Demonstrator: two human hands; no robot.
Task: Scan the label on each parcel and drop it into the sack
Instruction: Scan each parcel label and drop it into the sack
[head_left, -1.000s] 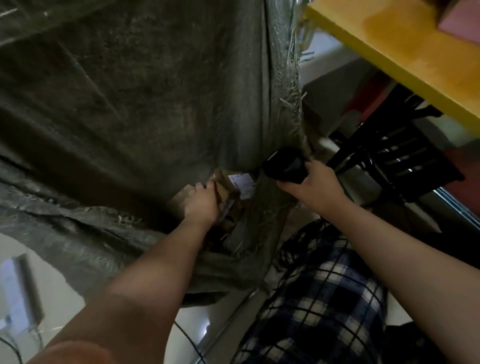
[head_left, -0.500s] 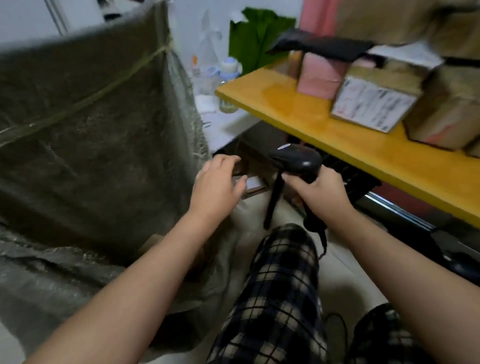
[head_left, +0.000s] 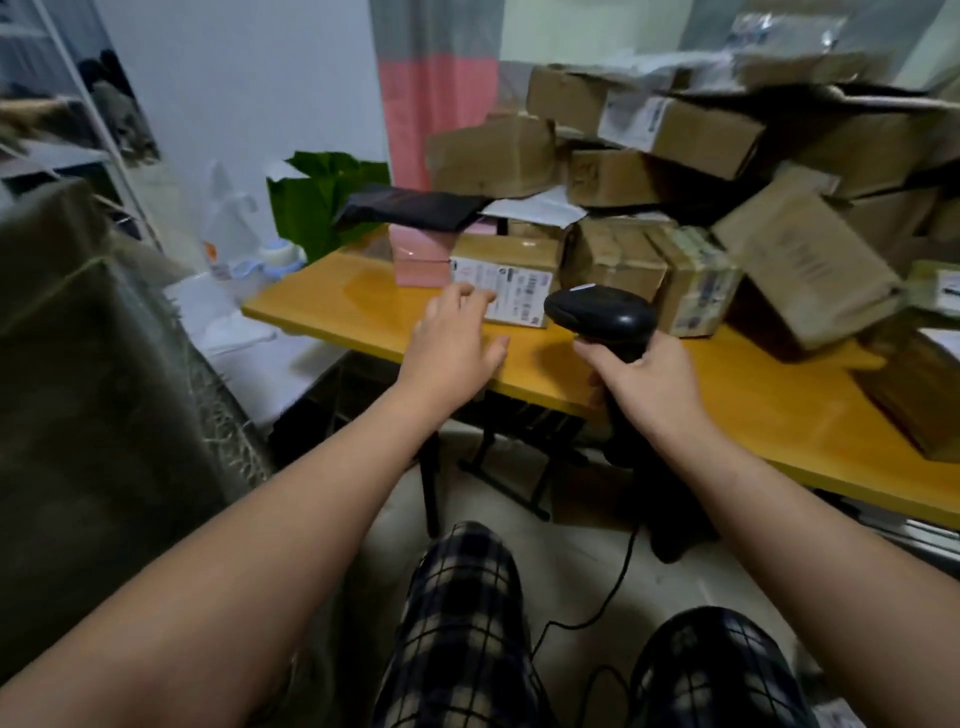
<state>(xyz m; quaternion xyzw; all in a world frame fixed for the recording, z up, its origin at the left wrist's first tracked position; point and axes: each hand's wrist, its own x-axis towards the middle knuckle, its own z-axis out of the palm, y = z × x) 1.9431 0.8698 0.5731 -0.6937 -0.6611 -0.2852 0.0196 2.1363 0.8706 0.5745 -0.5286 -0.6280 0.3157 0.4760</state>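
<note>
Left hand (head_left: 453, 347) reaches over the yellow table (head_left: 779, 415), fingers loose and empty, just short of the labelled box (head_left: 506, 283). Right hand (head_left: 644, 379) grips the black scanner (head_left: 597, 314). Grey sack (head_left: 93, 389) stands at left.

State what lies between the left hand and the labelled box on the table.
Nothing. In the head view, the left hand hovers over bare table, fingertips at the box.

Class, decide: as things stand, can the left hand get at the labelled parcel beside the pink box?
Probably yes. The left hand is open, almost touching the labelled parcel, with nothing between them; the scanner is held off to the right.
</note>
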